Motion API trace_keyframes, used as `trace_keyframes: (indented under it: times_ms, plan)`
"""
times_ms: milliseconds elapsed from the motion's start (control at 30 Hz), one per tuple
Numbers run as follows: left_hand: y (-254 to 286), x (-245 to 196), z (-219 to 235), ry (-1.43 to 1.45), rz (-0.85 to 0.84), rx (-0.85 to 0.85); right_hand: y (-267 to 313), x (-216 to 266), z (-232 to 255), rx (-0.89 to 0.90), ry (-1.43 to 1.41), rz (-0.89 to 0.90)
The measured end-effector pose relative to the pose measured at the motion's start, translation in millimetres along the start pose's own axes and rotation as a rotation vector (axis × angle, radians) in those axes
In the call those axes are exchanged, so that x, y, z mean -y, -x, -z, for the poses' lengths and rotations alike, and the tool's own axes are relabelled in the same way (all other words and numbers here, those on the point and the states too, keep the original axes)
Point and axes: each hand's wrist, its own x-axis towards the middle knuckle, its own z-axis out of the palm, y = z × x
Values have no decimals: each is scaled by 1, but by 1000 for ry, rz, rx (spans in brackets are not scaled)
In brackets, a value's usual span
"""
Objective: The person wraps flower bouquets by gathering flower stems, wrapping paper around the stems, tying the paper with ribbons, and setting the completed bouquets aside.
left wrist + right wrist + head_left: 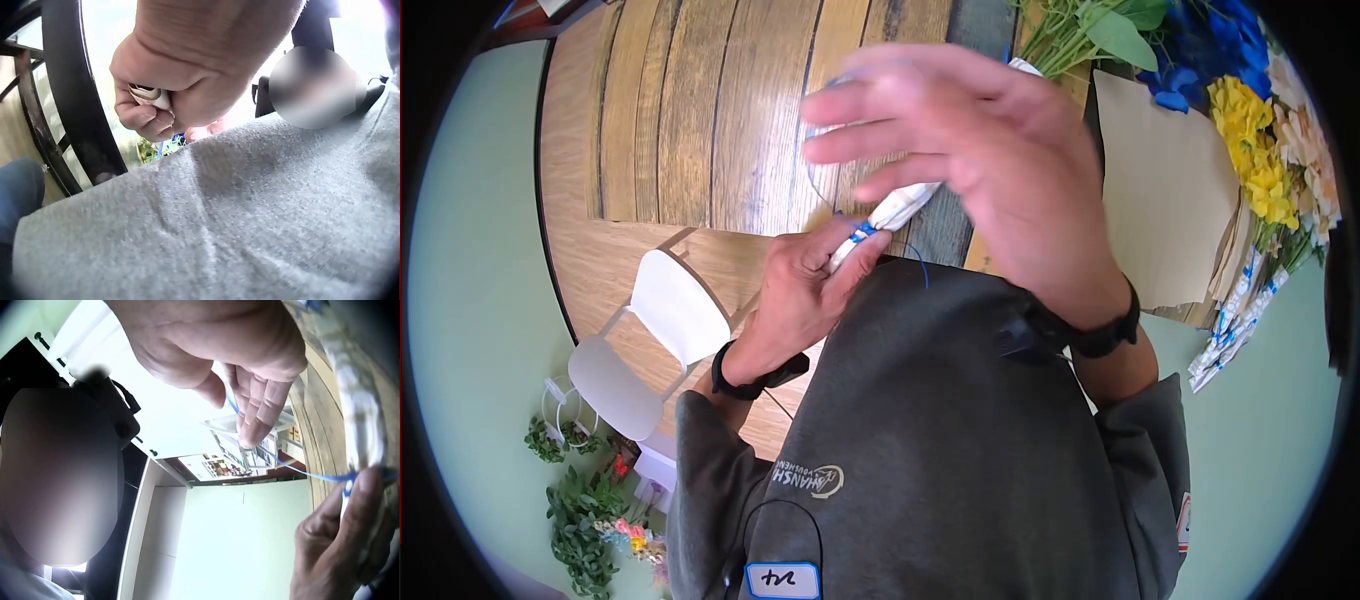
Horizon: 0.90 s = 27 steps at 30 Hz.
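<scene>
My left hand grips the narrow lower end of a white wrapped flower bundle at the table's near edge. Blue string is wound round the bundle just above the left thumb, and a loose tail hangs beside it. From the winding, the string runs up to my right hand, crossing its fingers. That hand is raised over the bundle, blurred, its fingers outstretched and its thumb apart. In the left wrist view, the bundle's cut end sticks out of the fist.
Green stems and blue flowers lie at the table's far right. Brown paper is on the right, beside yellow flowers and white-and-blue wrapped stems. A white chair stands at left, near potted greenery.
</scene>
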Motion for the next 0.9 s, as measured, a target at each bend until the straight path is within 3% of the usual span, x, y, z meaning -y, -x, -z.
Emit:
trace_keyframes:
  times_ms: [67,133,200,333,400,467,533,600,667,833,900]
  plan:
    - [1,-1,1,73,4,-9,12,12,18,-9,127,25]
    - [2,-2,4,272,88,57,29,23,42,-31,280,-215]
    - [2,-6,6,344,135,75,45,6,60,-135,375,-274]
    - [5,-21,14,474,234,169,53,-30,69,-37,365,-313]
    - [8,-26,17,528,273,194,47,-54,55,69,187,-167]
    - [11,-30,18,554,276,217,31,-66,50,166,133,-154]
    - [15,-30,20,540,233,220,14,-73,37,302,244,28]
    - [18,-36,23,515,211,196,0,-81,32,336,284,91]
    - [20,-34,26,492,191,200,-10,-83,26,521,503,282]
    - [22,-28,32,421,176,214,-8,-87,27,539,601,308]
    - [21,-23,31,472,171,223,2,-87,29,467,573,249]
